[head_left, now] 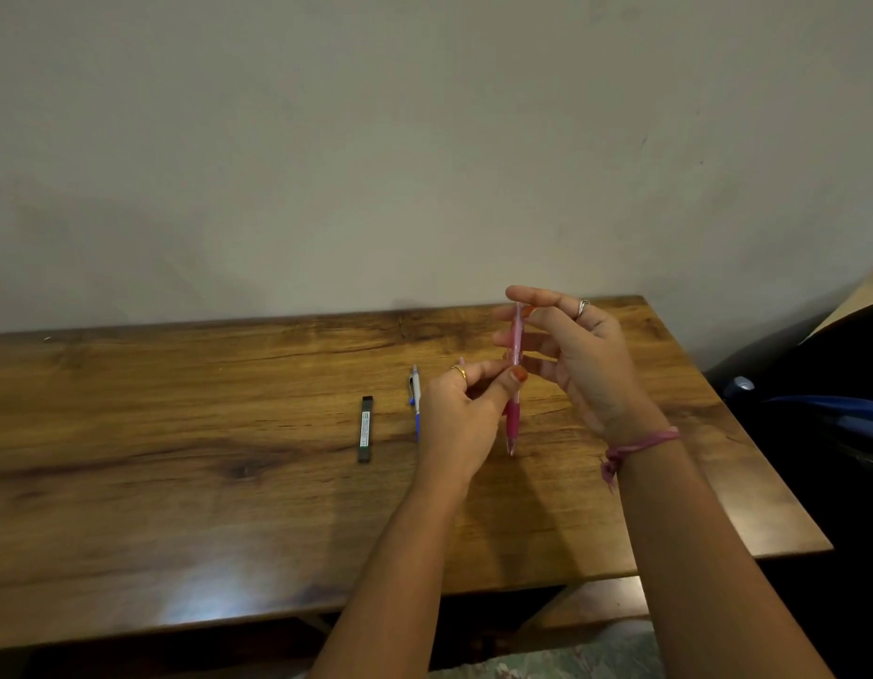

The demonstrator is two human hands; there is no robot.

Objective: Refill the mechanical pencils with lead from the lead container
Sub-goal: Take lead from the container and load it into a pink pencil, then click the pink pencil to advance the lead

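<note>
A pink mechanical pencil (514, 379) is held upright above the wooden table (180, 458), tip pointing down. My left hand (461, 409) pinches its barrel at mid-length between thumb and fingers. My right hand (579, 357) has its fingertips at the pencil's top end, forefinger arched over the cap. A white and blue mechanical pencil (416, 401) lies on the table just left of my left hand. The dark, slim lead container (365, 428) lies flat further left, closed as far as I can tell.
A plain wall rises behind the table's far edge. A dark bag with blue parts (826, 409) sits off the table's right side. The table's front edge runs below my forearms, with a lower wooden shelf (596, 605) beneath it.
</note>
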